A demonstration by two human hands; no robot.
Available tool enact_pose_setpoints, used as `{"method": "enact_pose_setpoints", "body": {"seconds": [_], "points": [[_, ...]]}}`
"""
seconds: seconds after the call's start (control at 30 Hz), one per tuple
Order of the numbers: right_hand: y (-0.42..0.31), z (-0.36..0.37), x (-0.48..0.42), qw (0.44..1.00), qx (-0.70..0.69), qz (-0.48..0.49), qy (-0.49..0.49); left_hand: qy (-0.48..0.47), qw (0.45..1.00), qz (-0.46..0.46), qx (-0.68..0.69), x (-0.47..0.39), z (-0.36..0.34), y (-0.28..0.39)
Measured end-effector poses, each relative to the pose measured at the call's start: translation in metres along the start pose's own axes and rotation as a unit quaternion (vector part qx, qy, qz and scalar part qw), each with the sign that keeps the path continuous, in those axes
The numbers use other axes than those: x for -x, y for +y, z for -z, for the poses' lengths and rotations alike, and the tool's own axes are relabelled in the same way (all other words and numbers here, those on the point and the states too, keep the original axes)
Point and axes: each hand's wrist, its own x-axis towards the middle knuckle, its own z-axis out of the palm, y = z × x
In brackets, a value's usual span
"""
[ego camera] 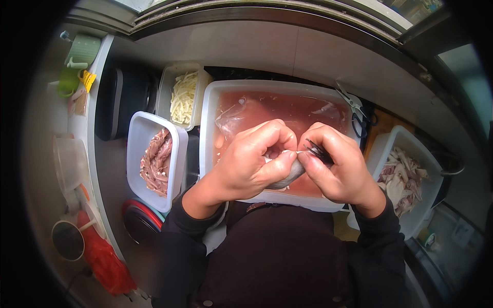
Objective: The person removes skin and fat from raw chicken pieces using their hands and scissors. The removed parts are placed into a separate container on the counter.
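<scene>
Both hands meet over a large white plastic tub (210, 90) of reddish liquid. My left hand (250, 158) pinches a pale grey piece of raw meat or skin (290, 175) between thumb and forefinger. My right hand (339, 161) grips the piece's edge against the left fingertips. Tucked in the right fingers is a small black tool (317, 150) with thin prongs; its exact kind is unclear. Most of the pale piece is hidden by the hands. Clear plastic film (231, 119) and pale bits lie in the liquid.
Scissors (355, 109) with dark handles rest across the tub's right rim. On the left stand a white bin (133, 127) of raw meat strips and a clear container (165, 82) of pale strips. A white bin (389, 144) of pale raw pieces is right.
</scene>
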Motion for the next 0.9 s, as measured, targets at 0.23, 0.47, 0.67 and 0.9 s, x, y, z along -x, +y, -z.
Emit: {"method": "enact_pose_setpoints", "body": {"seconds": [0.23, 0.47, 0.67, 0.9], "points": [[0.0, -0.002, 0.002, 1.0, -0.016, 0.006, -0.009, -0.012, 1.0, -0.007, 0.016, 0.004, -0.001, 0.002], [0.002, -0.009, 0.005, 1.0, -0.02, -0.017, 0.005, -0.006, 1.0, -0.015, 0.016, 0.004, -0.002, -0.009], [0.006, -0.002, 0.006, 0.988, -0.127, -0.08, 0.02, 0.014, 0.998, -0.019, 0.051, 0.004, -0.002, -0.012], [0.004, -0.006, 0.006, 0.996, -0.067, -0.038, 0.035, -0.008, 0.995, 0.013, 0.101, 0.003, -0.001, -0.007]]}}
